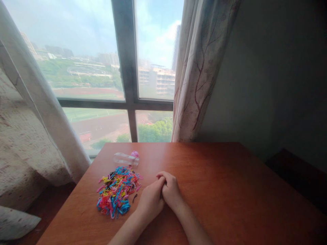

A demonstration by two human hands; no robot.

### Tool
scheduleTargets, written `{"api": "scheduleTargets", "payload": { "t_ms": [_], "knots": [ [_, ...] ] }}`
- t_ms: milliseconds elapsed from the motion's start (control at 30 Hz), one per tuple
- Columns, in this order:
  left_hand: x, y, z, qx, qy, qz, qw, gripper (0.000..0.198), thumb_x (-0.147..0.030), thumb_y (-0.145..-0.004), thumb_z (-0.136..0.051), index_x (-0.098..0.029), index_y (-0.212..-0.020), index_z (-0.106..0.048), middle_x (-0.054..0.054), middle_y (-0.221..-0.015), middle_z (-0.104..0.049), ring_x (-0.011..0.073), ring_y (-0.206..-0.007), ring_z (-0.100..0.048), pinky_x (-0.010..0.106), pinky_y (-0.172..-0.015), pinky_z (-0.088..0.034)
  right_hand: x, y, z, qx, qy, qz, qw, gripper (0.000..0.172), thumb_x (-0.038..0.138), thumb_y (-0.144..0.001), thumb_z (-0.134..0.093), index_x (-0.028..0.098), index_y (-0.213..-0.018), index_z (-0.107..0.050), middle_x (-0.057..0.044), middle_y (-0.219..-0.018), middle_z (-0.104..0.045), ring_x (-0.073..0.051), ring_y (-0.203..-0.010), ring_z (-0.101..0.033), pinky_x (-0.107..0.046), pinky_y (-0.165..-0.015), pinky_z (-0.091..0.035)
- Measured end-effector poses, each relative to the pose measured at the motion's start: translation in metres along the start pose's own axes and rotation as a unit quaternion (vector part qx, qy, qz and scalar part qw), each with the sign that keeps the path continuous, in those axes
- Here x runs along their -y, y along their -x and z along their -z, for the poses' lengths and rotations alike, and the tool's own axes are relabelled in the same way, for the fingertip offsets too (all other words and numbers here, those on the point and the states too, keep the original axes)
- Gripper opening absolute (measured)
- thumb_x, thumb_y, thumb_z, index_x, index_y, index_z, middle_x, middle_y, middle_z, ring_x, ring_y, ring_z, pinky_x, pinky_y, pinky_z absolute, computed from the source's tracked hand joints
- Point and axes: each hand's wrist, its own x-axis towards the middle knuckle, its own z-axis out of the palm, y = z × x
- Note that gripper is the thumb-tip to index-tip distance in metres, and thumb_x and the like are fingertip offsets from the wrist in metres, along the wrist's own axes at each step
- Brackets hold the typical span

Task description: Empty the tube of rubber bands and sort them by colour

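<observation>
My left hand (150,200) and my right hand (171,191) are clasped together over the table, touching each other. Both are closed, with fingers folded around one another. Whatever may lie between the palms is hidden. Just left of my left hand is a loose pile of small colourful loops (117,190) that look like elastic hair bands, in blue, pink, red, yellow and black. One dark loop (135,198) lies apart at the pile's right edge. Behind the pile a clear bottle (125,159) rests on its side, with a pink cap-like piece (135,154) by its right end.
The brown wooden table (224,190) stretches out to the right of my hands. Beyond its far edge stands a window with a dark frame (130,103). Patterned curtains hang at the left (48,102) and right (196,75) of the glass. A dark wall (260,85) is on the right.
</observation>
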Motion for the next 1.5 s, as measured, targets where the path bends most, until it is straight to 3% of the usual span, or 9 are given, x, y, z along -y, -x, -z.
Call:
{"api": "scheduleTargets", "payload": {
  "t_ms": [1500],
  "knots": [
    [-0.0022,-0.0005,0.0012,0.001,-0.005,0.005,1.000,0.043,-0.003,-0.065,-0.050,-0.023,-0.103,-0.052,0.005,-0.101,-0.071,0.0257,-0.095,-0.068,0.027,-0.070,-0.044,0.0005,-0.0002,0.0000,0.000,0.000,-0.003,1.000,0.035,0.014,-0.068,-0.044,0.017,-0.087,-0.073,-0.008,-0.087,-0.075,-0.022,-0.084,-0.067,-0.030,-0.078,-0.050]
  ]
}}
